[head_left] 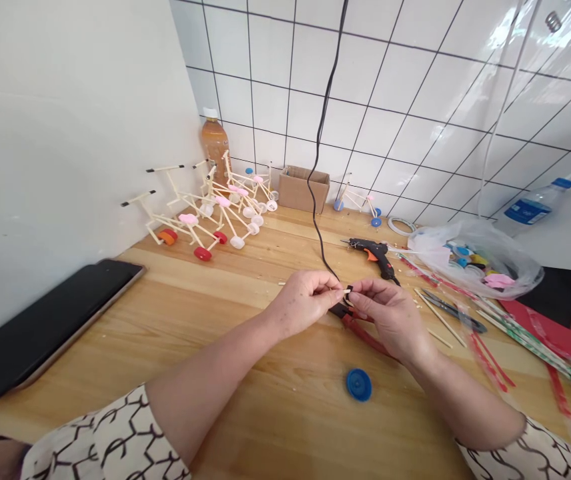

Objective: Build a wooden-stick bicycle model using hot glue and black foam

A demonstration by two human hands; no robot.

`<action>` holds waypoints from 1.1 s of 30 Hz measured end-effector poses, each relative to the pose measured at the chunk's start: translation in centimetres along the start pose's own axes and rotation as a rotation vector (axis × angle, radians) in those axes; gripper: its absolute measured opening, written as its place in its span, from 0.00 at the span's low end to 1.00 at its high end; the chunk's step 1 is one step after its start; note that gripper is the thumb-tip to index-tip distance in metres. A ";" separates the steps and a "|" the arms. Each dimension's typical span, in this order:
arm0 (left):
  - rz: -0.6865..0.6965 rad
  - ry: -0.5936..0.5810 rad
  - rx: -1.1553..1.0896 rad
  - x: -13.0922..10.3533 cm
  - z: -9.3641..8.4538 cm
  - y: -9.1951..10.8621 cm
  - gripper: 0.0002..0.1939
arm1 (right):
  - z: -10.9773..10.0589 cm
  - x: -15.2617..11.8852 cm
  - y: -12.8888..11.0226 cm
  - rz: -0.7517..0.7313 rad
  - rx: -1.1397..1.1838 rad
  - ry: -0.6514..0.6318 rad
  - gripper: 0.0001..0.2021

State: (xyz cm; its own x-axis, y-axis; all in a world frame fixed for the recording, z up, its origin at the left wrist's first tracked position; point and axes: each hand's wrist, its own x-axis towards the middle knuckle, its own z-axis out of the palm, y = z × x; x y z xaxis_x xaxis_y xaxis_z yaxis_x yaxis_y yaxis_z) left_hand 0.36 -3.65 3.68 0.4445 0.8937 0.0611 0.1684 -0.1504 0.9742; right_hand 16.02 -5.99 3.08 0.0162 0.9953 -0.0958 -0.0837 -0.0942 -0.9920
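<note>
My left hand (305,303) pinches a thin pale wooden stick (282,284), whose far end pokes out to the left behind the fingers. At the stick's other end, the fingertips of my right hand (390,317) are closed on a small black strip (349,291), touching or wrapped around the tip; I cannot tell which. Under both hands lie red-handled pliers (365,335), partly hidden by the right hand. A blue bottle cap (358,385) rests on the wooden table (275,413) just nearer to me.
Several stick tricycle models (221,201) with cap wheels stand at the back left, by a brown drink bottle (215,143). A glue gun (373,253), scissors (453,311) and a plastic bag of caps (515,260) lie right. A black phone-like device (45,320) lies left.
</note>
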 end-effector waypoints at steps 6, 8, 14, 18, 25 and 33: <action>-0.012 -0.002 -0.017 0.0 -0.1 -0.1 0.07 | -0.1 -0.2 -0.1 -0.010 -0.040 -0.011 0.10; -0.018 0.000 -0.016 0.0 -0.1 0.0 0.06 | -0.3 -0.2 -0.1 -0.016 -0.045 -0.022 0.10; -0.014 0.009 -0.017 0.0 -0.1 -0.1 0.06 | -0.4 -0.2 0.1 -0.023 -0.125 -0.049 0.10; -0.028 0.070 -0.127 0.3 0.1 -0.6 0.05 | -0.3 -0.2 0.1 -0.020 -0.109 -0.009 0.10; -0.191 0.149 -0.656 0.6 1.4 -1.7 0.19 | -0.4 0.0 0.1 -0.039 0.127 0.075 0.09; -0.186 0.136 -0.765 0.4 2.1 -1.7 0.13 | 0.0 -0.2 0.7 -0.027 0.140 0.017 0.09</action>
State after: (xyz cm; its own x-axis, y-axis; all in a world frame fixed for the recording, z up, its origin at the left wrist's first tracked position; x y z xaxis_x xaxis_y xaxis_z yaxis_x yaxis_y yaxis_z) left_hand 2.12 -3.96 1.61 0.3492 0.9266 -0.1392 -0.4426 0.2941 0.8471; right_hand 15.92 -6.25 2.44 0.0373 0.9967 -0.0720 -0.2213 -0.0620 -0.9732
